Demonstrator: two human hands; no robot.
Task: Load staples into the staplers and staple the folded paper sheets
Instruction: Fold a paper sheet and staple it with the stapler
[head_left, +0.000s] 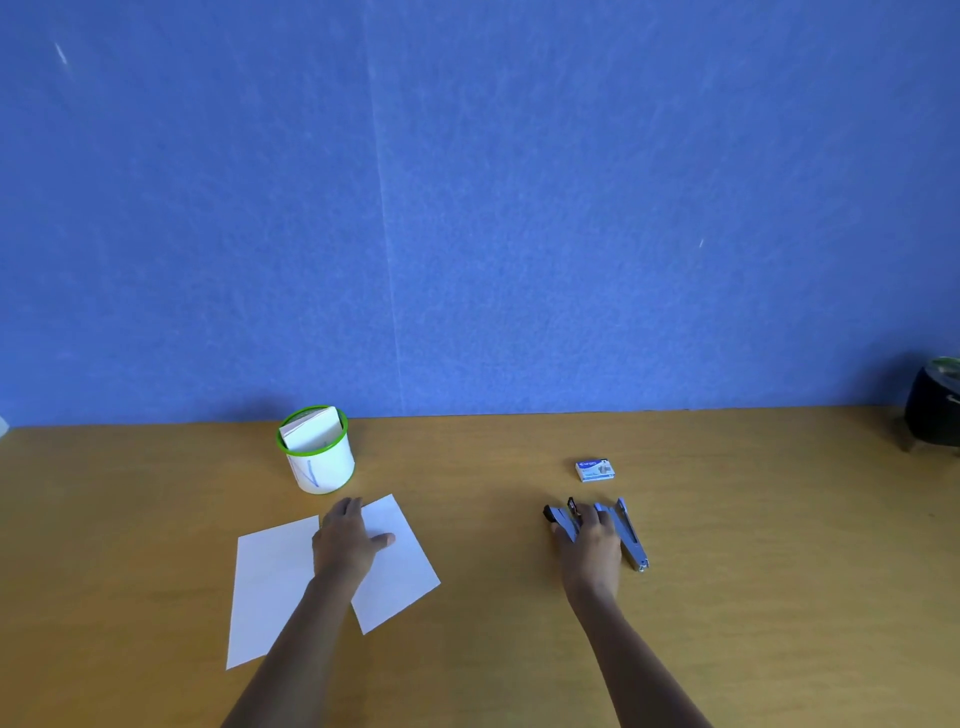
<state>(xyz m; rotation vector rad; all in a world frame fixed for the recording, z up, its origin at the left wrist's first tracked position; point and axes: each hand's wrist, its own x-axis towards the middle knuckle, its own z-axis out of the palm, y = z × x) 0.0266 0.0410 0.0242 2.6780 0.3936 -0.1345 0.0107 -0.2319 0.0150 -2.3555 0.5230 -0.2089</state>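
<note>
Early stage, by the look of it: nothing visibly stapled yet. Two white paper sheets lie flat on the table (493, 649) left of centre, toward the near edge: the left sheet (267, 592) and the right sheet (397, 571), which is turned at an angle, their inner edges near each other. No staple shows on either; too small to tell whether they are folded. The left grip (347, 540) is released, lying flat with fingers spread across the gap between the sheets and the thumb out on the right sheet, pressing not pinching. Right of centre two grey-blue staplers lie side by side: the left stapler (563, 519) with a dark tip and the right stapler (632, 538) pointing toward the near edge. The right grip (589, 551) rests on top of them, fingers reaching over the left stapler, thumb beside it — cannot tell whether it actually clasps it or only touches. Cannot tell if either stapler is open or loaded. The staple box (595, 470) sits just behind the staplers toward the back edge, apart from the hand, and looks closed, so loading probably has not begun. Left to do, in my judgement: open the box, load both staplers, staple both sheets — basically everything. A white cup (319, 462) with a green rim, holding folded papers, stands near the back edge behind the sheets. A dark object (932, 410) sits at the far right edge.
</note>
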